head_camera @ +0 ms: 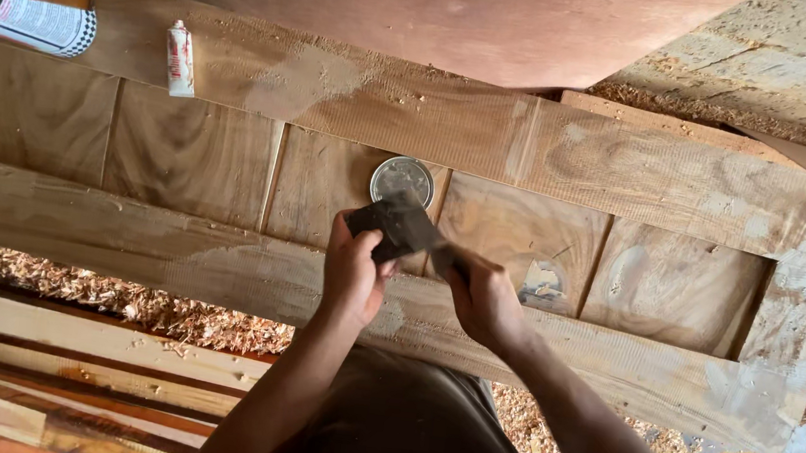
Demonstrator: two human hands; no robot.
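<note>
While both hands met over the middle of the wooden panel frame [222, 268], I judged the work to be midway. My left hand [354, 273] was curled shut around one end of a dark scraper blade [401, 226], and my right hand [484, 301] was closed on the other end, the blade held just above the near rail. Pale filler patches [309, 78] already showed on the far rail, on the near rail and at the right-hand corner, so that filling looked done; a rough spot on the panel [542, 284] just beside my right hand looked unfinished, as far as I could tell. A round open tin [404, 179] sat on the panel just beyond the blade, close enough to be knocked. Further left on the far rail lay a small white tube [181, 59], with a large can [20, 7] at the corner, both well apart from my hands. Room ran free along the near rail to either side; below its edge were wood shavings [120, 303] and stacked boards [64, 371].
</note>
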